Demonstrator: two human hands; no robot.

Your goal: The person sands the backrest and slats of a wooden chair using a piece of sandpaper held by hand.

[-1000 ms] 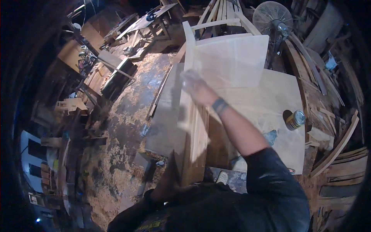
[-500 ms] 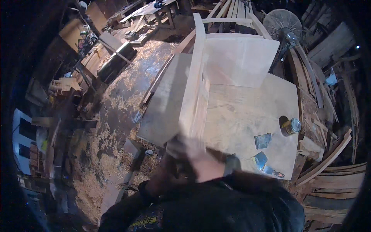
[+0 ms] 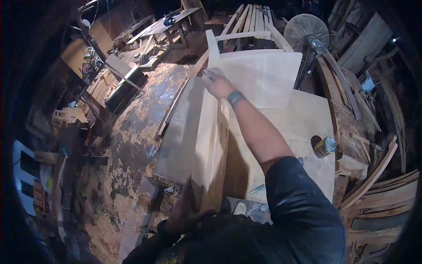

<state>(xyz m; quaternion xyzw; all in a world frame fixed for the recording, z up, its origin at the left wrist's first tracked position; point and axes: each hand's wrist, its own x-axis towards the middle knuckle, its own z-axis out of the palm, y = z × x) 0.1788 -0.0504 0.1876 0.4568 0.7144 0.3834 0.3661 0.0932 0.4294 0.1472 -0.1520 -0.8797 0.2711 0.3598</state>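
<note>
My right hand (image 3: 216, 86) is stretched forward on the long pale timber (image 3: 205, 145) of a wooden chair-like frame, fingers closed round a light greyish item I cannot make out, beside a curved pale panel (image 3: 263, 79). My left hand (image 3: 187, 209), in shadow at the timber's near end, seems wrapped round it. The frame rests on a large plywood sheet (image 3: 307, 114), where a can (image 3: 325, 146) stands at the right. A thin flat tool (image 3: 257, 189) is partly hidden by my right arm.
A standing fan (image 3: 306, 33) is behind the frame at right. Stacked boards and offcuts (image 3: 369, 174) crowd the right side. To the left are a shaving-strewn floor (image 3: 123, 176) and a cluttered bench (image 3: 162, 27); a light footwear item (image 3: 239, 208) shows below the sheet.
My right hand was far up the timber, came back near my body half a second ago, and is now stretched out to the upper part again.
</note>
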